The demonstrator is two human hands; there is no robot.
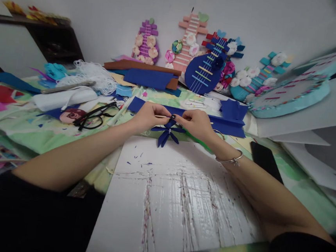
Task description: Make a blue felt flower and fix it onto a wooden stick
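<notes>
Scored white cutting board [179, 197] nearest on the tabletop [292, 180]. Above its far edge, left hand [149, 116] and right hand [196, 122] both pinch a dark blue foam flower [167, 133], its petals hanging down. Blue foam strip [229, 126] just behind, black glasses [94, 116] left, foam guitars [203, 72] against the wall.

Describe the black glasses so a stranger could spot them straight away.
Start at the white scored board in the middle of the table, then look to its upper left, past the left hand. The glasses lie folded on the green cloth, beside a round pink sticker. They are the only thin black frame among soft coloured scraps.
</notes>
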